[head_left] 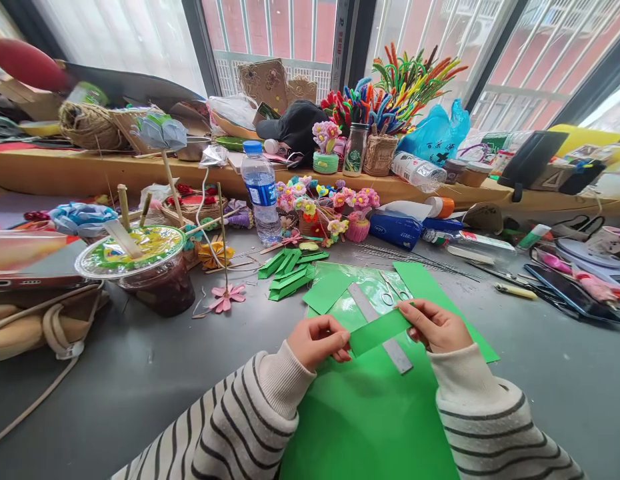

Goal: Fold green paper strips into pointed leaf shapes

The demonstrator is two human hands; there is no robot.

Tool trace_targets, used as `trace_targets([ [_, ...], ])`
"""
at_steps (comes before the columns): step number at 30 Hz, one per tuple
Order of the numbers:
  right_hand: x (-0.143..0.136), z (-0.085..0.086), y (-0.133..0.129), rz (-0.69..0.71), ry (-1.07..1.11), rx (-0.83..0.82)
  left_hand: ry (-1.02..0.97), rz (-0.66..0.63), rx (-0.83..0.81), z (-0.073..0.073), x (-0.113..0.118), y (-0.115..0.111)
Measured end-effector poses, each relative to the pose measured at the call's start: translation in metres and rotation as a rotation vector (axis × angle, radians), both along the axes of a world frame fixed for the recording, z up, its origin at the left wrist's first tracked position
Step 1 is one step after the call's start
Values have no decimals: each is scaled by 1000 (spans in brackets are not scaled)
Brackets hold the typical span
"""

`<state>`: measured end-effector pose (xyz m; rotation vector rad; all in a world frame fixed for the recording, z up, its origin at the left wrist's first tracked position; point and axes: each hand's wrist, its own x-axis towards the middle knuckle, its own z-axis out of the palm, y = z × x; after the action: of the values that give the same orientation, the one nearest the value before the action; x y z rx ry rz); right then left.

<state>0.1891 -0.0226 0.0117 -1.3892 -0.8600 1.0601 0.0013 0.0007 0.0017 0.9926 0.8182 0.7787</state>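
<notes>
The gray surface (140,380) has a big green sheet (370,420) on it. Over the sheet are the left hand (320,340) and right hand (437,327). Below and between them lies a flat gray bar (400,358). Across it, a green strip (379,335) slants up to the right, each end pinched in one hand's fingers.

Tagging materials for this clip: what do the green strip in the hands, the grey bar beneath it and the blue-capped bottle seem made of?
Green strip: probably smooth paper or thin card; it looks flat and straight-edged.
Grey bar: perhaps metal, but its dull surface leaves this open.
Blue-capped bottle: likely clear, glossy plastic; see-through with highlights.
</notes>
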Motion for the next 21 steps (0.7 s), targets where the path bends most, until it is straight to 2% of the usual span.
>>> trace_targets([
  [5,-4,3,-2,-57,-66,43,-87,42,-27,-2,-4,3],
  [7,-11,4,-4,28,-132,63,-66,39,20,0,-4,2],
  [9,-20,3,-7,188,-216,81,27,-3,99,2,-2,-1],
  [10,-25,1,-8,195,-250,133,78,-60,126,3,0,-3],
  [13,-37,-8,-9,246,-326,193,154,-82,181,4,3,-7],
  [17,-41,-17,-8,278,-349,169,163,-75,159,3,4,-8],
  [21,-38,-12,-8,269,-317,143,168,-104,150,3,2,-6],
])
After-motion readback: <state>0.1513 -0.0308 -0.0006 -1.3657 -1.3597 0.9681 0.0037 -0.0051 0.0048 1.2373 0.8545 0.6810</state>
